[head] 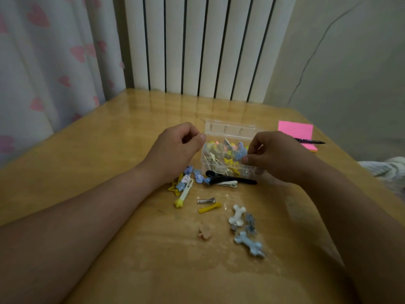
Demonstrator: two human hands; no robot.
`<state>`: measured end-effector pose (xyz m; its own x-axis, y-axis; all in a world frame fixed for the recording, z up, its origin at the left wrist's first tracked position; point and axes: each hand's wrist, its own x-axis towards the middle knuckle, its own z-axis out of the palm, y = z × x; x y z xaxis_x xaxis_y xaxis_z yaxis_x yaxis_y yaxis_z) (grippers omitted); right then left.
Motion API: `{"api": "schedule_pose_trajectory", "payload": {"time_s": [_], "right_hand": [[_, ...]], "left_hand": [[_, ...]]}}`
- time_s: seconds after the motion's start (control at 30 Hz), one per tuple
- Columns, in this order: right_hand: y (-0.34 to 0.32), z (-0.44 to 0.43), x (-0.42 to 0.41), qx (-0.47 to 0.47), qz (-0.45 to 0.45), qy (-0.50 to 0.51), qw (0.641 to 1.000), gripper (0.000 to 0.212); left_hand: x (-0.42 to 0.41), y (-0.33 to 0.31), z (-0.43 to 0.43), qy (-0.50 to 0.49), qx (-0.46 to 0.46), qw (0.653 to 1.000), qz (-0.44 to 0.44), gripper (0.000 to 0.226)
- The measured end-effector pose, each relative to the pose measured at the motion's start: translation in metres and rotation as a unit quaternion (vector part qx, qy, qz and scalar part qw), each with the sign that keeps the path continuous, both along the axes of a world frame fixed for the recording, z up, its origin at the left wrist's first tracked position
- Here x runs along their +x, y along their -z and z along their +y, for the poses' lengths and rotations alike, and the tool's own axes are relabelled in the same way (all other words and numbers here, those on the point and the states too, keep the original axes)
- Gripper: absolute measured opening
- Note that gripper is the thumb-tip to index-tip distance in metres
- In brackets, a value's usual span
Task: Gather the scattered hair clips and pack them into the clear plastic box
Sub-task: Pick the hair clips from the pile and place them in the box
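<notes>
Since so many hair clips lie loose on the table (105,154), the near stretch is where the work remains. A blue bone-shaped clip (248,244) lies closest, a white bone-shaped clip (237,213) lies just beyond it, and small grey-blue clips (251,222) lie beside them. A pink claw clip (205,231) sits a little to their left.

Farther on, a yellow clip (209,208) and a silver clip (206,200) lie near each other. A star-tipped clip (185,193) slants up toward a heap of blue and yellow clips (186,175) by the left wrist. A long black clip (232,179) lies touching a white clip (225,183), just in front of the box.

Both hands are at the clear plastic box (219,160). The left hand (177,148) is at its left rim, fingers curled and thumb tip by the corner. The right hand (278,156) covers its right end, fingers curled in and thumb against the front wall. I cannot tell whether either pinches a clip or grips the box — my guess is that they are there to drop clips in or to steady it.

The box's lid (232,128) stands up at the back, so the mouth faces the person. Inside is a jumble of yellow, blue, pink and metal clips, filling a good part of it.

Beyond, on the right, a pen (309,141) rests on pink sticky notes (295,132). A radiator (197,44) and a heart-print curtain (54,62) stand behind the table.
</notes>
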<state>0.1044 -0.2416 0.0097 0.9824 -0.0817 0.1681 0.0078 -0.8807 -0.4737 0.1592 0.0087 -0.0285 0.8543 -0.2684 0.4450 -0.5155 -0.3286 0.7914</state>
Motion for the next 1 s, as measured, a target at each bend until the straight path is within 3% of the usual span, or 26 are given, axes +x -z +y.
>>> {"api": "schedule_pose_trajectory", "payload": {"time_s": [0.3,0.43,0.53,0.67,0.8,1.0], "right_hand": [[-0.002,0.005,-0.002,-0.062,-0.047,0.017,0.997,0.021],[-0.014,0.025,-0.015,-0.035,-0.115,-0.05,0.992,0.014],[-0.026,0.046,-0.028,-0.013,-0.05,-0.168,0.984,0.011],[-0.029,0.059,-0.038,-0.093,0.096,-0.283,0.95,0.012],[-0.018,0.064,-0.036,-0.153,0.111,-0.278,0.942,0.01],[-0.014,0.071,-0.038,-0.17,0.119,-0.287,0.935,0.008]], "left_hand": [[0.001,-0.001,0.0,-0.004,-0.008,1.0,0.025,0.025],[0.005,-0.002,0.001,-0.013,-0.043,0.997,0.062,0.026],[0.01,-0.001,0.003,-0.022,-0.063,0.994,0.081,0.028],[0.012,0.001,0.002,-0.023,-0.075,0.993,0.085,0.029],[0.013,0.003,0.001,-0.017,-0.085,0.992,0.09,0.029],[0.013,0.003,0.001,-0.014,-0.084,0.993,0.085,0.027]]}}
